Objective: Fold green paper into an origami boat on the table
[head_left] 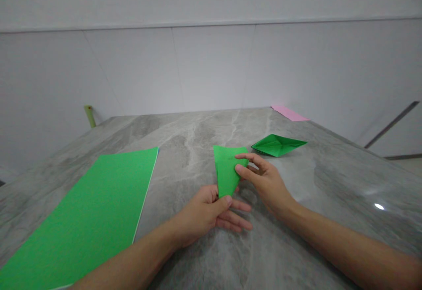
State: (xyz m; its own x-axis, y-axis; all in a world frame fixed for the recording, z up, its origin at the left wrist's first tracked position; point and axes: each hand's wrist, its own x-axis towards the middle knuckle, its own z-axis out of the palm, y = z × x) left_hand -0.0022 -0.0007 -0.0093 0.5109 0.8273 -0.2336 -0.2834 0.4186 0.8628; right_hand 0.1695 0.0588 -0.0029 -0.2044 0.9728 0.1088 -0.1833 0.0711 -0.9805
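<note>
A small folded piece of green paper (pixel 227 167) is held upright above the table, wide at the top and narrowing downward. My left hand (pixel 211 213) pinches its lower end between thumb and fingers, with the other fingers stretched out to the right. At the paper's right edge, the thumb and index finger of my right hand (pixel 263 178) grip it from the side. Just beyond my right hand lies a folded green paper shape (pixel 277 145), pointed at both ends, with a crease opening along its middle.
A stack of large green paper sheets (pixel 95 211) lies on the left of the grey marbled table (pixel 184 145). Pink paper (pixel 290 113) rests at the far right corner. A white wall (pixel 211 70) stands behind, with a yellow-green object (pixel 89 116) near the table's far left.
</note>
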